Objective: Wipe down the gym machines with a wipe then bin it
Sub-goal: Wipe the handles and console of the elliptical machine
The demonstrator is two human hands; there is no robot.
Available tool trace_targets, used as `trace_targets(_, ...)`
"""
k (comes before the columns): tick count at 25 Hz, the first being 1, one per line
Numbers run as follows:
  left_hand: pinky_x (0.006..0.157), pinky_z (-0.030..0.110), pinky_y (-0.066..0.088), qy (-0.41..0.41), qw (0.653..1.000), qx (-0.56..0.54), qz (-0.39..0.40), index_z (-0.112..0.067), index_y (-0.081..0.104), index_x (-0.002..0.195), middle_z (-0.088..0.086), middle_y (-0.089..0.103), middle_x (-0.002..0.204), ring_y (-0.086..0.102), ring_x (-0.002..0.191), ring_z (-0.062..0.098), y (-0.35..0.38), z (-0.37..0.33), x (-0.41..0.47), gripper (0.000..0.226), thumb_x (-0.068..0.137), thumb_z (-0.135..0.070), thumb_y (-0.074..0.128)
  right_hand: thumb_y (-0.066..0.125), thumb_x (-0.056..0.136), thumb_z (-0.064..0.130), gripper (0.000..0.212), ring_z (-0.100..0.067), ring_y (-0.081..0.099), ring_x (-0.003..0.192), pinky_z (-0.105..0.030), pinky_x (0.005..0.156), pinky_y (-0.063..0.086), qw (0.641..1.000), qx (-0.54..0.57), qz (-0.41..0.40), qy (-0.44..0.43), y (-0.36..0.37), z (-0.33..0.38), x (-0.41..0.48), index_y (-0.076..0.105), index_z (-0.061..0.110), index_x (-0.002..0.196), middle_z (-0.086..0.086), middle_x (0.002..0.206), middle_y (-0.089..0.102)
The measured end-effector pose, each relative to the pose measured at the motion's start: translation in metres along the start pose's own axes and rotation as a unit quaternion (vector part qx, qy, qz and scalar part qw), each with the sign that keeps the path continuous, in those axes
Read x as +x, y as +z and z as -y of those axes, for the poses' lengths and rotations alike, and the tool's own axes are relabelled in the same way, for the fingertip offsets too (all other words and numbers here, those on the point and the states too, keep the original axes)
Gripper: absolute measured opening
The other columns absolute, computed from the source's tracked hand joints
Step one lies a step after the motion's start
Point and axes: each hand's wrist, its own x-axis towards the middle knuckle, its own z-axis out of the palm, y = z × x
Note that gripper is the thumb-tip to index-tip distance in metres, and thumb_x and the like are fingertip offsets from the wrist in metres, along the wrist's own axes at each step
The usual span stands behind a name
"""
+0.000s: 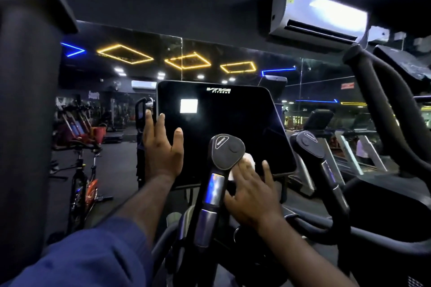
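A black console screen (224, 123) marked VIVA FITNESS stands in front of me on a gym machine. My left hand (163, 149) holds the screen's left edge, thumb on the glass and fingers over the rim. My right hand (253, 196) lies flat with spread fingers on a white wipe (249, 161), pressing it against the screen's lower part. Only a small bit of the wipe shows above my fingers. A black handle (227, 154) with a chrome grip rises between my hands and hides part of the screen and wipe.
A second handle (310, 144) stands to the right of the screen, with thick curved bars (382, 109) further right. A dark padded post (28, 112) fills the left. Exercise bikes (84, 170) stand at the left; a wall mirror (210, 70) and an air conditioner (319, 16) lie ahead.
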Motion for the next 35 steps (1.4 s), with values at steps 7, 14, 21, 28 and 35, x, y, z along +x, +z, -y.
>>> trace_targets(7,0.112,0.019,0.030,-0.050,0.996,-0.074,-0.012,-0.011,0.049,0.154,0.016,0.052,0.155,0.049,0.144,0.026,-0.005,0.001,0.000,0.067,0.097,-0.045,0.045,0.030,0.094,0.085,0.087,-0.014,0.009,0.160,-0.053,0.127,0.011,0.979,0.138,-0.030,-0.146,0.018,0.053,0.001,0.018,0.034,0.164,0.011,0.171,0.020)
trace_targets(14,0.125,0.037,0.030,-0.019,0.998,-0.059,0.017,-0.012,0.049,0.155,0.016,0.045,0.161,0.039,0.152,0.024,-0.001,0.006,0.000,0.066,0.099,-0.047,0.041,0.043,0.094,0.063,0.095,-0.005,0.003,0.157,-0.046,0.128,-0.002,0.986,0.158,-0.018,0.054,0.020,-0.008,0.073,0.005,0.014,0.166,0.006,0.172,0.008)
trace_targets(21,0.123,0.042,0.034,-0.012,0.997,-0.075,0.005,-0.016,0.050,0.154,0.013,0.048,0.159,0.043,0.149,0.023,-0.001,0.007,0.000,0.066,0.101,-0.052,0.037,0.024,0.104,0.066,0.074,-0.010,0.011,0.158,-0.056,0.124,-0.007,0.992,0.091,-0.081,0.010,-0.014,-0.019,0.132,0.011,0.026,0.165,0.010,0.171,0.015)
trace_targets(28,0.108,0.035,0.046,-0.031,0.995,-0.090,0.003,-0.023,0.037,0.161,0.021,0.059,0.146,0.057,0.134,0.032,-0.004,0.008,0.001,0.072,0.100,-0.061,0.031,0.010,0.093,0.073,0.087,-0.014,0.006,0.160,-0.050,0.126,-0.006,0.987,0.086,-0.065,-0.115,-0.001,0.096,0.125,0.008,0.026,0.166,0.006,0.174,0.010)
trace_targets(35,0.108,0.023,0.038,-0.033,0.993,-0.115,0.000,-0.023,0.037,0.162,0.012,0.051,0.157,0.051,0.142,0.024,-0.005,0.006,-0.001,0.072,0.099,-0.058,0.031,0.013,0.100,0.071,0.082,-0.008,0.000,0.159,-0.048,0.125,-0.018,0.993,0.097,-0.043,0.041,-0.013,0.059,0.158,0.003,0.025,0.167,0.008,0.174,0.002)
